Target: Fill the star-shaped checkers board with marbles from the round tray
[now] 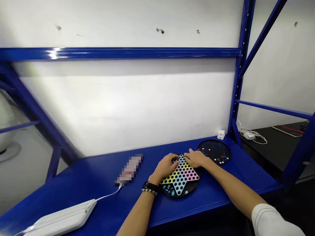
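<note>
A star-shaped Chinese checkers board (181, 179) in blue, yellow and pink, full of round holes, lies over a round black base (172, 194) on the blue shelf. My left hand (166, 167) is bent over the star's upper left side, thumb on its surface and fingers curled at the far edge. On the upper right side, my right hand (195, 158) has its fingers closed around the edge near the top point. The undersides of both hands' fingertips are hidden. Pale blue pieces or markings show on the base below the star.
A second round black tray (214, 149) with small scattered pieces stands behind my right forearm. White adapters (220, 134) sit at the back corner. To the left are a blurred-out phone (129, 170) with a cable and a white power strip (66, 218). Blue posts (238, 75) frame the shelf.
</note>
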`<state>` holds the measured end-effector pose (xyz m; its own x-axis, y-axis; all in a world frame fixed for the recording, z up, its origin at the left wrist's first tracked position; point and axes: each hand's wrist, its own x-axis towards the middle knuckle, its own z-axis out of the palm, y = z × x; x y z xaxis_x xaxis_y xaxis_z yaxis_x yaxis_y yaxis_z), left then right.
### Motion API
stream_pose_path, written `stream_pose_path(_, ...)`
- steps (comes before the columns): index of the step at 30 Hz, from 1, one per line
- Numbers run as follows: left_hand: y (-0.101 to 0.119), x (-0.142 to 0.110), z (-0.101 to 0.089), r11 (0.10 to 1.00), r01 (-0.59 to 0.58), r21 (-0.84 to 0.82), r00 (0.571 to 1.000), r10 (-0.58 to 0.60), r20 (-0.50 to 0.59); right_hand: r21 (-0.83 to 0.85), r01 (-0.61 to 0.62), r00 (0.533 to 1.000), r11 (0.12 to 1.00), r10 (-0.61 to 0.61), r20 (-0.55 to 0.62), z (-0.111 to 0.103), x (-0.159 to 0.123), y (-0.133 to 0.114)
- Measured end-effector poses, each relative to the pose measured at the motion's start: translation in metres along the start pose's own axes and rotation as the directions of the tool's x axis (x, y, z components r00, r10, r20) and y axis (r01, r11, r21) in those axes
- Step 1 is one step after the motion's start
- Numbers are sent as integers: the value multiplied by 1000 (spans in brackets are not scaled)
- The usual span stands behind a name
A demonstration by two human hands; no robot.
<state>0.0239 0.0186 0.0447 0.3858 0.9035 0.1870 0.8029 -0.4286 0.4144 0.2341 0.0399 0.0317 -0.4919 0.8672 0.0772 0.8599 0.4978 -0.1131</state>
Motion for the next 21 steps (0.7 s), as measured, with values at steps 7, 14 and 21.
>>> stream_pose_path(7,-1,1,1,1000,-15,0,1000,15,16,73,-51,998,996,53,-31,2,1,1)
stream_pose_path(14,0,-1,0,1000,3,15,1000,-3,9,97,-20,999,995,24,-41,3,11,2)
stream_pose_path(21,0,-1,0,1000,1,23,1000,-1,2,114,-70,996,991,76,-54,5,16,3)
